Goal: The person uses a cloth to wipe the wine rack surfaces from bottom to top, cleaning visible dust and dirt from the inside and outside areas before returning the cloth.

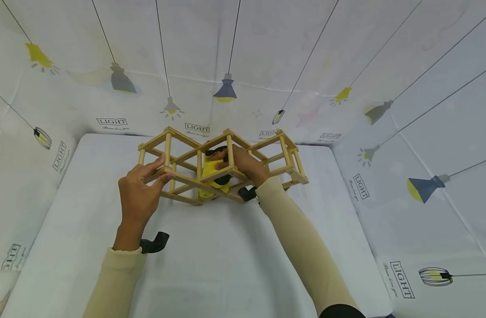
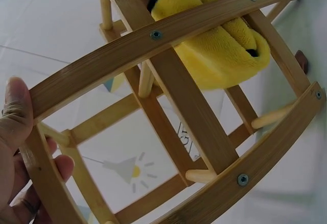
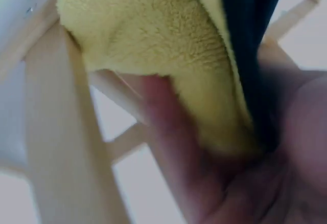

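A light wooden rack [image 1: 230, 152] of slats and round dowels, with zigzag open bays, stands across the far part of the white table. My left hand [image 1: 141, 187] grips its left end, thumb on the near side of a slat and fingers behind, as the left wrist view shows. My right hand [image 1: 248, 163] reaches into the middle bay and holds a yellow plush cloth [image 2: 219, 60] with a dark edging. In the right wrist view the cloth [image 3: 133, 29] lies over the fingers, close against a slat [image 3: 66, 121]. Screw heads dot the curved slats.
The white tabletop [image 1: 211, 265] spreads in front of the rack. Close behind it rises a pale wall covering [image 1: 195, 44] printed with hanging lamps, which continues along both sides. A black wrist camera [image 1: 155, 243] sticks out from the left wrist.
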`<state>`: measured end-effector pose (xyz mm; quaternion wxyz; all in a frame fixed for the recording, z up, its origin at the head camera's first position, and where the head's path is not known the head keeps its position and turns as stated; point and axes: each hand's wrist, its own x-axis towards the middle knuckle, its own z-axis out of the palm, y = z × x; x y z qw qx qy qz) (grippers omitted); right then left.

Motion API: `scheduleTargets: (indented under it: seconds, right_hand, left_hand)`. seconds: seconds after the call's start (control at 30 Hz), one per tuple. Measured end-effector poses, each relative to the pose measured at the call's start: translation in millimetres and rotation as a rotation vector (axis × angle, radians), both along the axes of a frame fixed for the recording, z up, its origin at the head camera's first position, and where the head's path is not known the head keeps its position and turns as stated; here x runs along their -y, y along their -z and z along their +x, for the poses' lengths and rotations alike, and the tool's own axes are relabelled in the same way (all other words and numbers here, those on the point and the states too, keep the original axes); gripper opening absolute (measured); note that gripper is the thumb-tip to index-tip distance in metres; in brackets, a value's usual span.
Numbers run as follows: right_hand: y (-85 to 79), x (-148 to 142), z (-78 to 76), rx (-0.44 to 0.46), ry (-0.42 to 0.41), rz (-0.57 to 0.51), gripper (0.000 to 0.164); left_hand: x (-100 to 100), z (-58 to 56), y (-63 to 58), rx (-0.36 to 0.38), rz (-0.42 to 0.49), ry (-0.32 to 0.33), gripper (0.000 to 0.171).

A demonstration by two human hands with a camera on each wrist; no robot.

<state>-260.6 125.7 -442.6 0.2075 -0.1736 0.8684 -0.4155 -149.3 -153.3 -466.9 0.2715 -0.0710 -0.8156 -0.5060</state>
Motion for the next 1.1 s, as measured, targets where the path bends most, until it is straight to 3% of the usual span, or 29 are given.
scheduleTargets:
  seconds: [0.07, 0.13, 0.23, 0.37, 0.47, 0.6, 0.7, 0.77, 0.83, 0.9, 0.97, 1.1]
  right_hand:
    - [-3.6, 1, 2.3, -0.022, 0.05, 0.099, 0.038]
    - [-9.8, 0, 4.0, -0.061, 0.049, 0.194, 0.036]
    - [-22.0, -10, 7.1, -0.077, 0.084, 0.274, 0.031]
    - [-43.4, -32, 18.0, -0.063, 0.153, 0.254, 0.028]
    - [-60.9, -45, 29.7, -0.106, 0.187, 0.244, 0.029]
    - [-84.8, -51, 46.5, -0.297, 0.345, 0.143, 0.031]
    - [-103.5, -47, 54.8, -0.522, 0.482, -0.07, 0.033]
    - [-113.4, -37, 56.5, -0.628, 0.497, -0.267, 0.034]
    - [-117.6, -22, 55.3, -0.691, 0.427, -0.439, 0.037]
    - [-115.6, -4, 53.1, -0.679, 0.346, -0.544, 0.04]
    - [-107.5, 15, 50.3, -0.626, 0.292, -0.565, 0.044]
    - [-82.5, 52, 47.6, -0.451, 0.301, -0.416, 0.05]
  left_hand:
    - [0, 0.1, 0.5, -0.018, -0.007, 0.001, 0.054]
    - [0, -0.4, 0.6, -0.025, -0.018, 0.005, 0.055]
    - [-1, -0.5, -0.6, -0.025, -0.025, 0.014, 0.054]
    - [0, 0.9, -3.2, -0.01, -0.037, 0.007, 0.054]
    - [0, 1.9, -4.6, -0.007, -0.045, -0.004, 0.055]
    - [1, 1.7, -6.5, -0.005, -0.048, 0.003, 0.055]
    - [2, 1.4, -7.2, -0.002, -0.047, 0.007, 0.055]
    - [3, 1.3, -7.1, 0.001, -0.039, 0.005, 0.055]
    - [3, 1.2, -6.4, 0.007, -0.024, 0.007, 0.054]
    - [2, 0.9, -5.2, 0.01, -0.011, 0.01, 0.053]
    - [2, 0.5, -3.4, 0.012, -0.005, 0.011, 0.053]
    - [0, 0.5, 0.0, 0.013, -0.009, -0.002, 0.053]
